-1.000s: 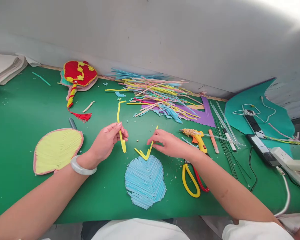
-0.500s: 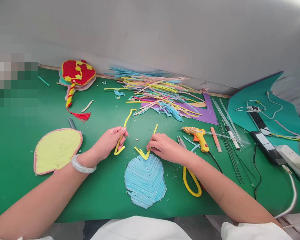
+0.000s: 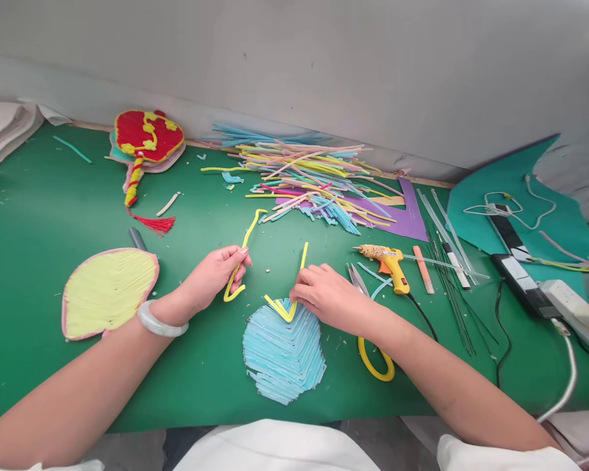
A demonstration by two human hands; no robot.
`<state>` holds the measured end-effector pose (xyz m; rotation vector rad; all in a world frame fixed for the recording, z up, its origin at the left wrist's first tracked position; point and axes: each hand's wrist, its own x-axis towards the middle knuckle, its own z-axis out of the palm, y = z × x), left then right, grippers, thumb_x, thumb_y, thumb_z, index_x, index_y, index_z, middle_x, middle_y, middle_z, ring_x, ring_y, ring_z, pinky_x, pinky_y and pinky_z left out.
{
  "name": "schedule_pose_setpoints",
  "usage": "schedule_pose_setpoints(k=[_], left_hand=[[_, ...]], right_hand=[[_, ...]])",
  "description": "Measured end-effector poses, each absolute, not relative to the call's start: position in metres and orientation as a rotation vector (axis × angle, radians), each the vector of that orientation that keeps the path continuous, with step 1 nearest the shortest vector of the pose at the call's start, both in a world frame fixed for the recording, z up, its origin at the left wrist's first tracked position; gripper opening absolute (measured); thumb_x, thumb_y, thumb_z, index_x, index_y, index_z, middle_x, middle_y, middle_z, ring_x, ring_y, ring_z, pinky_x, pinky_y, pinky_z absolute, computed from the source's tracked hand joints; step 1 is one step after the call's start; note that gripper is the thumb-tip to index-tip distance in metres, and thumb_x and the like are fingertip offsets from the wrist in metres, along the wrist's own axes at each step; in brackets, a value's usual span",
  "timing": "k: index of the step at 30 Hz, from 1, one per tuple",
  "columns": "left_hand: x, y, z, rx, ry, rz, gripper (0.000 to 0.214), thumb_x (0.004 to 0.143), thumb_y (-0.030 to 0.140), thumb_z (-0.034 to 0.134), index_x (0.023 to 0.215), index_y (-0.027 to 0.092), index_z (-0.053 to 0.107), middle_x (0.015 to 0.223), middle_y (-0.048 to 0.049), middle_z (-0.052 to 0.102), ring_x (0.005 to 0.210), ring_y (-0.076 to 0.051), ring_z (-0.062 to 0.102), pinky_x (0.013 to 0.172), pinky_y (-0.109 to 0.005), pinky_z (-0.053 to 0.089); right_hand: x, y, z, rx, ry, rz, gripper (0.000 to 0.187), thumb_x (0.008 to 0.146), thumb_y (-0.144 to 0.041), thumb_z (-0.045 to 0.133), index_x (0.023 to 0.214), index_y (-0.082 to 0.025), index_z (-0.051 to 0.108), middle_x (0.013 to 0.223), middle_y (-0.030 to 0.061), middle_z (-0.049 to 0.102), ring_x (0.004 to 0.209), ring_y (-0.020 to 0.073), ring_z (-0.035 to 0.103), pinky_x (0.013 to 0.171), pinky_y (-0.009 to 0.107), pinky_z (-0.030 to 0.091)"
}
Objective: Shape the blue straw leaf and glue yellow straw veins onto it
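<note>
My left hand [image 3: 230, 267] is closed around a bent yellow pipe cleaner [image 3: 250, 230], which hooks at its top and folds back at its lower end. Pinched in my right hand [image 3: 319, 291] is another yellow pipe cleaner [image 3: 303, 255], bent to a V whose point lies over the upper part of a blue leaf-shaped piece [image 3: 285, 360]. That blue piece is made of slanted rows meeting at a middle line. Left of my left hand lies a yellow leaf-shaped piece [image 3: 110, 291] with a pink border, partly behind my wrist. Scissors [image 3: 377, 361] with yellow handles lie partly under my right forearm.
A yellow hot glue gun [image 3: 391, 263] lies right of my right hand. Beyond are a heap of coloured pipe cleaners [image 3: 314, 170], a purple sheet [image 3: 411, 216] and a red fan [image 3: 140, 140] with a tassel. Thin green wires [image 3: 454, 294] and a power strip [image 3: 525, 288] lie at right.
My right hand has moved the V-shaped pipe cleaner slightly down, further over the blue piece. My left hand keeps its hold, and the view has shifted a little.
</note>
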<state>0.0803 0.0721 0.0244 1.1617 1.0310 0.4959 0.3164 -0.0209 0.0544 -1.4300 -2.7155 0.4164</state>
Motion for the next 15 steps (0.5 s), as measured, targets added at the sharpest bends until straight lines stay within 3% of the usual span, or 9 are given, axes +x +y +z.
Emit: schedule_pose_setpoints(k=[15], left_hand=[[0.08,0.0726,0.0254,1.158,1.029,0.489,0.031,0.092,0.045,0.052,0.075,0.019,0.055,0.052,0.0058,0.045,0.043,-0.008,0.041,0.043,-0.019,0.036]], right_hand=[[0.3127,-0.023,0.0488,-1.418,-2.807,0.259,0.021,0.094,-0.006,0.048,0.098,-0.019,0.064,0.09,0.0038,0.056,0.081,0.017,0.045,0.07,0.031,0.025]])
